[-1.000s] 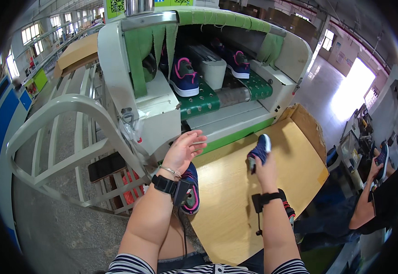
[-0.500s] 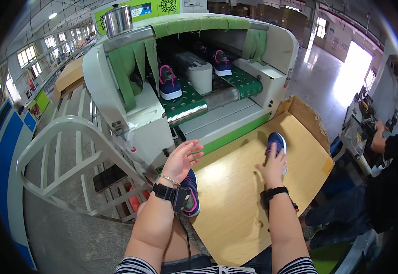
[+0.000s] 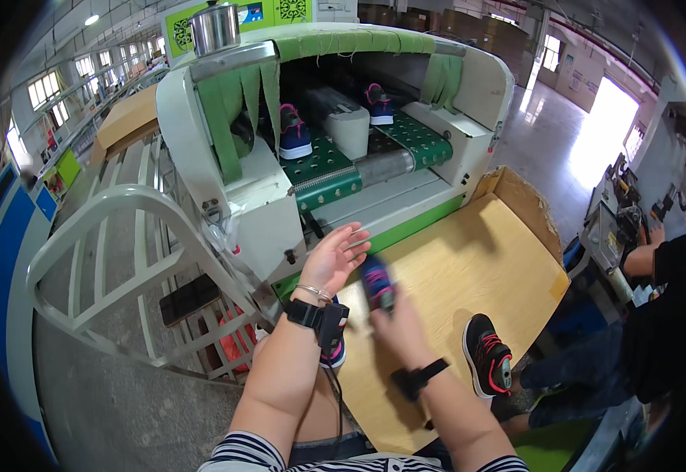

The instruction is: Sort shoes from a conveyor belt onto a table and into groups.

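Hovering open with fingers spread, the left hand holds nothing and sits just in front of the green conveyor belt at the machine's mouth. Just right of it, the right hand closes around a small navy and pink shoe, lifted above the wooden surface; the shoe is blurred, so I cannot tell how firm the grip is. A loose hold could let it drop onto the surface or roll off the near edge. The left hand's closeness to the belt is a risk too: fingers or a wrist strap could catch there. Farther back, another navy shoe rides the belt under hanging green flaps. To the right, a black and red shoe lies near the surface's front edge, where a forearm could knock it off.
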A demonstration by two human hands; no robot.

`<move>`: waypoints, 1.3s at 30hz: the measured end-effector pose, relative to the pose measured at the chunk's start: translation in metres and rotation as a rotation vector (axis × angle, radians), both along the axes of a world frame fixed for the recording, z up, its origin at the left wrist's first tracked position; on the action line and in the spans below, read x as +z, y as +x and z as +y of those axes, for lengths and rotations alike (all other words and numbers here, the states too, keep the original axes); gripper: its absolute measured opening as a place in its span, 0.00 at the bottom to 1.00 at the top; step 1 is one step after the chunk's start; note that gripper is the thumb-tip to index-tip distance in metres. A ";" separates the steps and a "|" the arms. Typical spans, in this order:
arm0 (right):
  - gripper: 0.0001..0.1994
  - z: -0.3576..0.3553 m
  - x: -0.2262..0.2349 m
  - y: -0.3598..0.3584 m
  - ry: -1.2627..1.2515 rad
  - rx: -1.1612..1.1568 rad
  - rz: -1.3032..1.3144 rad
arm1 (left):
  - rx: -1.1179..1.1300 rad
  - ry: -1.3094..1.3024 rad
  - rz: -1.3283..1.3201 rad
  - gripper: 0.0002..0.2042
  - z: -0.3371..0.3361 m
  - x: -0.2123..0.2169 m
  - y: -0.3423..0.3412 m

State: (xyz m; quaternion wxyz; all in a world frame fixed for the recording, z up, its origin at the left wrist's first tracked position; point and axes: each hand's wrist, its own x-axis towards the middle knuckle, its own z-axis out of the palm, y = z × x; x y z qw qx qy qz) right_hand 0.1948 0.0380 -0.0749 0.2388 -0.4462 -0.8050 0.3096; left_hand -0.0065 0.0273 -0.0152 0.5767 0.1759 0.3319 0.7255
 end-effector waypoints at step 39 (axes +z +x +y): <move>0.41 -0.049 -0.015 -0.012 0.117 0.104 0.060 | -0.431 -0.036 1.697 0.26 -0.055 -0.045 0.016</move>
